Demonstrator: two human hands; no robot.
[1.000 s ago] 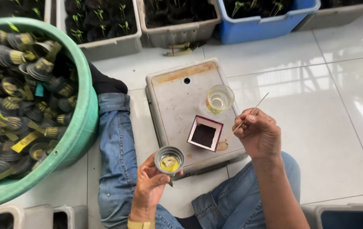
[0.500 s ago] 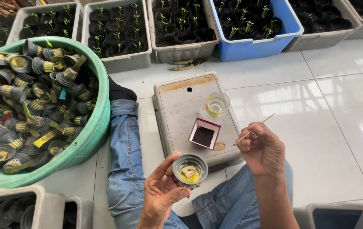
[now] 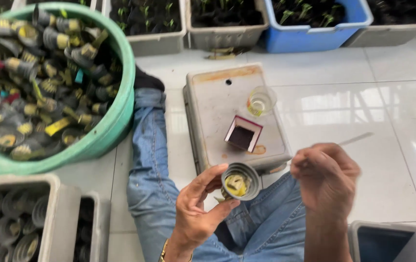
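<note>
Small jar in my left hand (image 3: 195,213), thin stick in my right hand (image 3: 325,175).

Left fingers wrap the round jar (image 3: 239,181), mouth up, yellowish bit inside, held over my lap just in front of the grey box (image 3: 212,104). Right is closed on a thin stick (image 3: 356,139), not yet in the jar. Green tub (image 3: 115,121) on the floor is heaped with jars; grey tray (image 3: 47,187) holds fewer. Most looks left to do.
</note>
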